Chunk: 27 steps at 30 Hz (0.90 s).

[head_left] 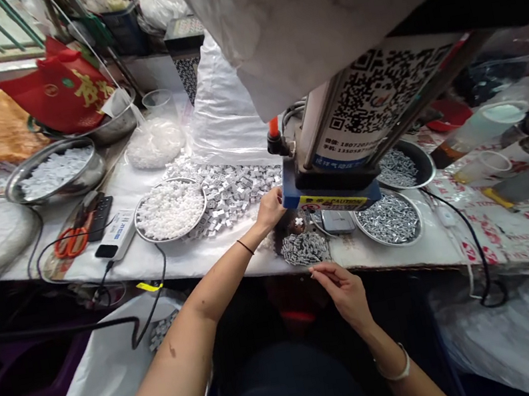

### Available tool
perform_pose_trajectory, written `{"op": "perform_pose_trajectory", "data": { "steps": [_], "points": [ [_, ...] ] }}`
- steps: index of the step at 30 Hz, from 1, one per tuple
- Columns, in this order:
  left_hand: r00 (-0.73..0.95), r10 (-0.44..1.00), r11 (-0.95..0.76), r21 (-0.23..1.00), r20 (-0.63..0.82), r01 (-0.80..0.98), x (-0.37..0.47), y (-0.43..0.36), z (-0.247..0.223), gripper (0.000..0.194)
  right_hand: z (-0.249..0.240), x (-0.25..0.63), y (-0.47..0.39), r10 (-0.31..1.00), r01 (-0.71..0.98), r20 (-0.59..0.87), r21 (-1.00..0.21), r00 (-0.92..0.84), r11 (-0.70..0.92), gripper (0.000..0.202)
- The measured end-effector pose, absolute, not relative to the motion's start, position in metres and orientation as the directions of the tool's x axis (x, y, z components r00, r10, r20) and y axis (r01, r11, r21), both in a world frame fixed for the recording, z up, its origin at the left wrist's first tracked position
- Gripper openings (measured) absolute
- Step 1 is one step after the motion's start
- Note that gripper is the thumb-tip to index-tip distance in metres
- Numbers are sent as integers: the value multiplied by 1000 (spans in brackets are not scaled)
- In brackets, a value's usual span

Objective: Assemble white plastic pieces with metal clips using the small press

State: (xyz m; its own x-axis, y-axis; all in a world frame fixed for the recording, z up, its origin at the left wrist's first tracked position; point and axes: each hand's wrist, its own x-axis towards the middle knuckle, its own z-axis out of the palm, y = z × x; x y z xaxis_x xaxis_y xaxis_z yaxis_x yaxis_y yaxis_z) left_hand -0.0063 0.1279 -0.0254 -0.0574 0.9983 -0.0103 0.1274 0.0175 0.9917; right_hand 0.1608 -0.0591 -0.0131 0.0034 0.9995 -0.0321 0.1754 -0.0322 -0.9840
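Note:
My left hand (271, 209) reaches to the left side of the blue press head (332, 195), its fingers closed together. The fingertips are partly hidden by the press, so what they hold cannot be made out. Below, my right hand (345, 289) is at the table's front edge with thumb and forefinger pinched; anything between them is too small to name. Just beyond those fingertips lies a pile of small grey metal pins (305, 248). Many small white and grey plastic blocks (230, 193) spread over the table left of the press.
A bowl of white pieces (170, 209) stands left, beside a white power strip (116, 236) and orange-handled scissors (71, 240). To the right are a bowl of metal pins (390, 219) and a darker bowl (415, 162) behind it. A black cable (477, 257) hangs over the front edge.

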Motion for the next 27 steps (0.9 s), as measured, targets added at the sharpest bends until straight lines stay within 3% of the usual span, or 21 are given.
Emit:
{"op": "perform_pose_trajectory", "data": {
  "steps": [3, 5, 9, 12, 15, 21, 27],
  "points": [
    [-64, 990, 125, 992, -125, 6, -20, 107, -17, 15, -10, 166, -55, 999, 184, -28, -982, 37, -34, 11],
    [53, 965, 262, 946, -257, -190, -29, 85, -10, 20, -7, 167, -48, 996, 155, -22, -987, 86, -35, 12],
    [315, 812, 584, 666, -492, -464, -32, 39, -1, 23, -2, 158, -31, 992, 144, 54, -989, 117, 37, 14],
    [368, 751, 654, 543, -548, -526, -24, 14, -3, 21, 4, 145, -21, 985, 215, 163, -966, 59, 147, 12],
    [362, 762, 637, 520, -538, -568, -16, 3, -6, 18, 7, 136, -15, 965, 316, 260, -914, -23, 254, 11],
    [353, 803, 584, 518, -480, -625, -11, -5, -5, 19, 3, 139, -9, 845, 559, 482, -644, -233, 522, 16],
    [332, 764, 611, 455, -554, -648, -8, -10, -6, 15, -1, 145, -12, 644, 561, 613, -362, -458, 744, 24]
  ]
}}
